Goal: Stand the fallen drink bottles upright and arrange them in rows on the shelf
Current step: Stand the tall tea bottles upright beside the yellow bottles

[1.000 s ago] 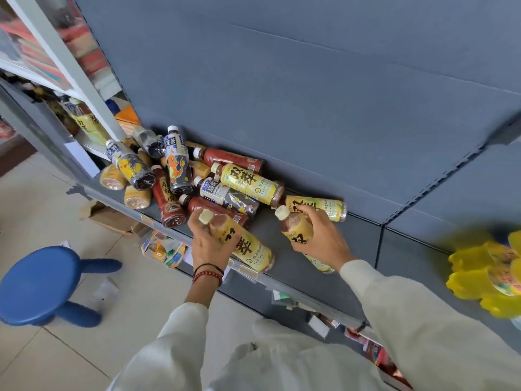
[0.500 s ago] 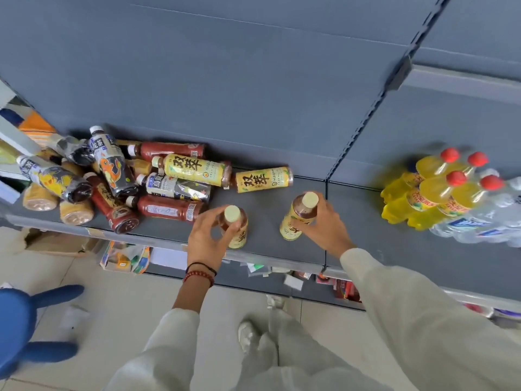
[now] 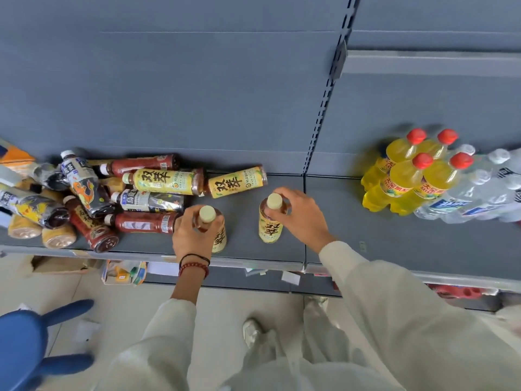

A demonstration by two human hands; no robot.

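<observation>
On shelf (image 3: 248, 246) — each hand grips an upright bottle.

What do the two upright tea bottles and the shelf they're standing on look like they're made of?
The two upright tea bottles, one under the left hand at and one under the right hand at, look like clear plastic: brown liquid shows near the necks, with glossy yellow wrap labels and matte cream caps. The shelf looks like grey painted metal, judging by its thin edge and slotted upright.

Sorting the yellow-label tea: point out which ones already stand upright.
Two stand: one under the left hand, one under the right hand. The other two yellow-label bottles lie flat.
</observation>
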